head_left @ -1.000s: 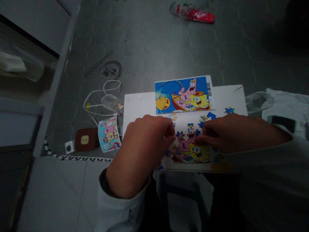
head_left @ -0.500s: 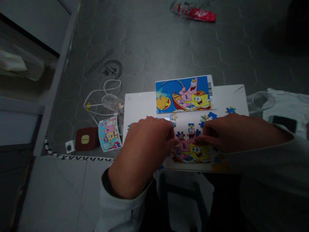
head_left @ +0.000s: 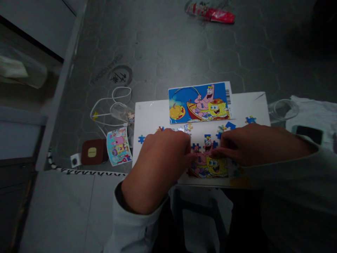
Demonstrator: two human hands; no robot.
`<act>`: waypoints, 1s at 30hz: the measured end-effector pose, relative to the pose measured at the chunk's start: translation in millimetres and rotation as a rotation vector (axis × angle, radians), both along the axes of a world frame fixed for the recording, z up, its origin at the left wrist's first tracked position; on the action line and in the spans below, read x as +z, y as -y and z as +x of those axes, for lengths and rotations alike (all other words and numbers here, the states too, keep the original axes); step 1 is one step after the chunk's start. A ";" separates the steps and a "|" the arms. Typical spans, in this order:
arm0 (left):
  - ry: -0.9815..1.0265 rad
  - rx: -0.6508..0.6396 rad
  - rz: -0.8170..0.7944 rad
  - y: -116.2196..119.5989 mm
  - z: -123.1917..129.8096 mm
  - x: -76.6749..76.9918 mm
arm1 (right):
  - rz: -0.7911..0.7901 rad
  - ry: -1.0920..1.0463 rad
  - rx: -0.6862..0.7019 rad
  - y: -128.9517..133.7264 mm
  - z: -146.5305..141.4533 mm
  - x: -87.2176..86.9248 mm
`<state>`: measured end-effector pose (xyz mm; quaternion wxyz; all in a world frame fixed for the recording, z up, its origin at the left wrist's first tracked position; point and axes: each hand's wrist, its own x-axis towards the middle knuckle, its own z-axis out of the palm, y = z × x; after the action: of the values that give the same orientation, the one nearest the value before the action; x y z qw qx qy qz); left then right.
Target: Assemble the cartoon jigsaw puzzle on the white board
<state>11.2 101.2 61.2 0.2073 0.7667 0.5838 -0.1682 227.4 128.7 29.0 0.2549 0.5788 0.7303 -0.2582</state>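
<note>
A partly joined cartoon jigsaw puzzle (head_left: 216, 167) lies at the near edge of a white board (head_left: 147, 114). My left hand (head_left: 167, 149) is closed at the puzzle's left side, thumb touching it; what its curled fingers hold is hidden. On the right, my right hand (head_left: 231, 144) pinches at the puzzle's upper right edge. A small blue jigsaw piece (head_left: 215, 144) shows at those fingertips. Just beyond them sticks up a column of joined pieces (head_left: 207, 140). Loose jigsaw pieces (head_left: 230, 125) lie farther up, some partly covered by my hands.
A picture card (head_left: 198, 102) of the same scene lies at the board's far side. Left of the board are a second cartoon picture (head_left: 119, 146), a brown box (head_left: 92, 152) and a white cable (head_left: 101, 100). A clear cup (head_left: 285, 109) and white cloth (head_left: 316, 109) are right.
My left hand has shifted slightly right and turned a little, uncovering a blue piece at the board's left. My right hand stays at the puzzle's upper right edge.
</note>
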 end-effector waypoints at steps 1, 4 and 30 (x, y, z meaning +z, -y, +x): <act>-0.004 0.016 0.000 -0.7 -1.7 1.5 | -0.059 0.061 -0.007 -0.5 -1.2 1.9; -0.034 0.095 0.008 -3.2 -7.8 5.0 | -0.119 0.107 -0.008 -2.8 -5.0 7.2; -0.026 0.172 0.060 -3.4 -16.5 5.7 | -0.109 0.102 0.000 -3.1 -4.6 5.6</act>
<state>-5.3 104.6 66.9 0.1902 0.7175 0.6549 -0.1421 222.9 131.8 34.5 0.3230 0.5766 0.7010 -0.2680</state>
